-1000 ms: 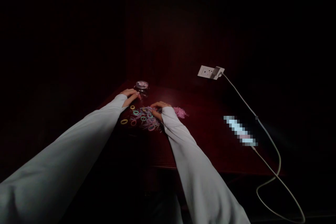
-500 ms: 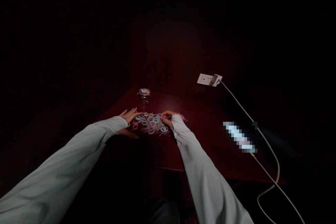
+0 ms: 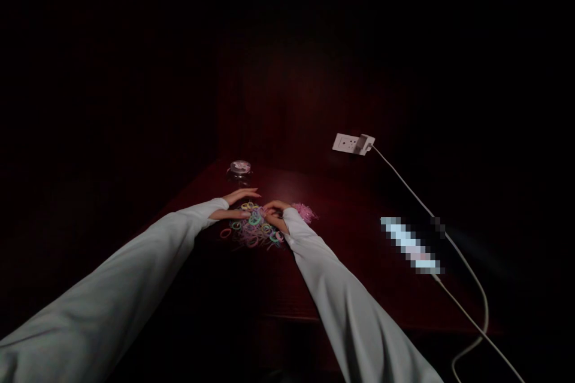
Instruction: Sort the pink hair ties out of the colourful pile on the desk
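Observation:
A loose pile of small coloured hair ties (image 3: 254,232), with rings in green, yellow and pink among thin purple strands, lies on the dark red table (image 3: 350,275). At the pile's upper left is my left hand (image 3: 233,203), open, its fingers stretched out over the far side and its thumb reaching across the ties. My right hand (image 3: 276,214) is at the pile's right edge with fingers and thumb bent together at the ties. What lies between those fingertips is too small and dark to make out.
Behind my left hand stands a clear round jar (image 3: 240,170) with a patterned lid. A pink bundle (image 3: 304,213) lies just beyond my right wrist. To the right is a blurred-out glowing device (image 3: 411,245) on a white cable (image 3: 462,299), near a wall socket (image 3: 348,143) holding a charger.
My left hand has moved from beside the jar back towards me, spread at the pile's left, then come in over the ties. My right hand stays at the pile. The view has shifted slightly.

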Demonstrator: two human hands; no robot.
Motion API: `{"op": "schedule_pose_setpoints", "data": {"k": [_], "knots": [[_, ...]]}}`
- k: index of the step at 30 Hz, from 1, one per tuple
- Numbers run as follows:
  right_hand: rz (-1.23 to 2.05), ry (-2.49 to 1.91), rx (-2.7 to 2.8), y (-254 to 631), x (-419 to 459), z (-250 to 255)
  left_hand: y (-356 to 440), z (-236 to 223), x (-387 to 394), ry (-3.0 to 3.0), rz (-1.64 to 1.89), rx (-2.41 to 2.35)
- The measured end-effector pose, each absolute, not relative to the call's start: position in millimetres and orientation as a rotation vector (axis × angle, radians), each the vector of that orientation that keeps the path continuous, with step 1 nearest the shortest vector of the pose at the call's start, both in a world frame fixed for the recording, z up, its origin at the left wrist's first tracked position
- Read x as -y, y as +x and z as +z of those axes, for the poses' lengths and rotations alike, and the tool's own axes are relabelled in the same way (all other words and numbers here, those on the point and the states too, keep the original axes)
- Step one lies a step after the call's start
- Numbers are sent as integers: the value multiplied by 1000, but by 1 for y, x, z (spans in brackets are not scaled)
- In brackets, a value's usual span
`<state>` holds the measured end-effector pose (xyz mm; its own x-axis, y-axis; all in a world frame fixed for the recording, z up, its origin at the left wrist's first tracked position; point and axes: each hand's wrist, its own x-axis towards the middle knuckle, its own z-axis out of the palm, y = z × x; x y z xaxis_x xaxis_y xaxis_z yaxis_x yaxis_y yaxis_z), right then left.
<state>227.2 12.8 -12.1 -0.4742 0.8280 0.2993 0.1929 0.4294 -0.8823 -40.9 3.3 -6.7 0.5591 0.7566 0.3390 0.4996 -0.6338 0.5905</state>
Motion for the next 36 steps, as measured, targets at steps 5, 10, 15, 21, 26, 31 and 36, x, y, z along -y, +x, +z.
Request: {"op": "schedule_pose_setpoints", "data": {"k": [5, 10, 15, 21, 26, 31, 36], "knots": [[1134, -944, 1941, 225, -15, -6, -42, -2, -21, 2304, 931, -897], [1141, -958, 2012, 228, -16, -3, -38, -2, -20, 2420, 896, -971], [1021, -850, 2075, 230, -16, -2, -46, 9, -16, 2438, 975, -1159], [817, -736, 2162, 237, -20, 4, -40, 19, -7, 2598, 1047, -1167], [602, -619, 2252, 242, -14, 19, -37, 20, -3, 2642, 1097, -1187], [490, -616, 2333, 218, -7, 20, -37, 18, -5, 2697, 1097, -1190], [362, -607, 2475, 203, 1, 11, -37, 18, -6, 2718, 1110, -1150]]}}
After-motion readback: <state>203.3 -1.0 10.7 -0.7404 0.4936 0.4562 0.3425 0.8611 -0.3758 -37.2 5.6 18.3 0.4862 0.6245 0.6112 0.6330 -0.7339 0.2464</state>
